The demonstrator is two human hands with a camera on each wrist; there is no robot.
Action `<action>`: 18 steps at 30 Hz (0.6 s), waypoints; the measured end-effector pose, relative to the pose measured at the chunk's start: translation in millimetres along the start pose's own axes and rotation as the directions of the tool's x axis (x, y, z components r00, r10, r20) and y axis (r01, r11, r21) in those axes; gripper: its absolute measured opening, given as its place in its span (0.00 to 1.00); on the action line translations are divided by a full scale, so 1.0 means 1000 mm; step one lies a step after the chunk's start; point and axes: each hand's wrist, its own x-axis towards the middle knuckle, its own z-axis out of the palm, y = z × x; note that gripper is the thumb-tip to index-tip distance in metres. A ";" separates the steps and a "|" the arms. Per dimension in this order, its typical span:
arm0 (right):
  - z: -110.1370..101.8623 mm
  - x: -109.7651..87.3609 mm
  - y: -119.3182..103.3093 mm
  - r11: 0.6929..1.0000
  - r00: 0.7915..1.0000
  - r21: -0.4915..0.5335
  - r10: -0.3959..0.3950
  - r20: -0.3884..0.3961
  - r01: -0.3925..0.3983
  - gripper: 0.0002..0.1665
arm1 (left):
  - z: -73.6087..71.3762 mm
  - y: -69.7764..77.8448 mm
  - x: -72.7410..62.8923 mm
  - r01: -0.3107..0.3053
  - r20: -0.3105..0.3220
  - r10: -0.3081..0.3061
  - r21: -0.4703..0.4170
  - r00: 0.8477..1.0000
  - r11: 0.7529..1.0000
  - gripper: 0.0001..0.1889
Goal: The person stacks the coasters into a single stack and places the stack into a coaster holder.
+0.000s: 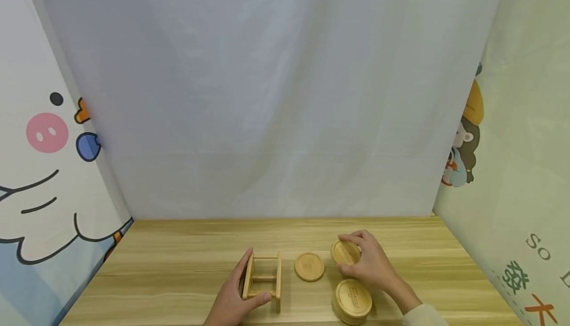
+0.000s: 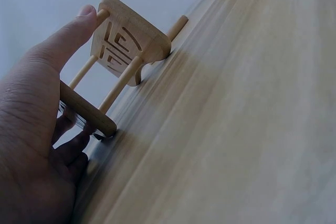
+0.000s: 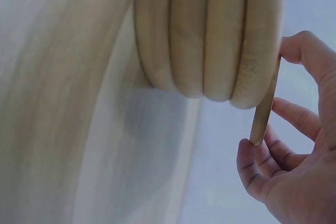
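A wooden coaster holder point(image 1: 263, 277) with slotted side panels and round rods stands on the table. My left hand point(image 1: 236, 291) grips it, fingers at the outside of its left panel and thumb on a near rod; the left wrist view shows the slotted panel point(image 2: 123, 43) beyond. My right hand point(image 1: 371, 261) pinches a round wooden coaster point(image 1: 345, 252) by its edge, tilted above the table. In the right wrist view this coaster point(image 3: 265, 106) appears edge-on between thumb and fingers. Just nearer me is a stack of coasters point(image 1: 353, 300). One coaster point(image 1: 309, 266) lies flat between holder and stack.
The wood-grain table point(image 1: 178, 266) ends at a hanging white cloth point(image 1: 285, 93) behind. Printed cloths border it, a cartoon one point(image 1: 67, 177) at left and a pale green one point(image 1: 516, 167) at right.
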 end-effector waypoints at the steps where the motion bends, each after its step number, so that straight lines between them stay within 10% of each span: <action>1: -0.001 0.000 -0.001 1.000 1.000 0.002 -0.003 0.001 0.003 0.39 | 0.000 0.000 0.000 -0.001 -0.001 0.001 0.003 1.000 1.000 0.58; 18: -0.002 -0.014 -0.007 1.000 0.999 0.001 -0.029 -0.030 0.029 0.38 | 0.000 -0.002 0.001 -0.009 0.010 0.009 -0.029 1.000 1.000 0.59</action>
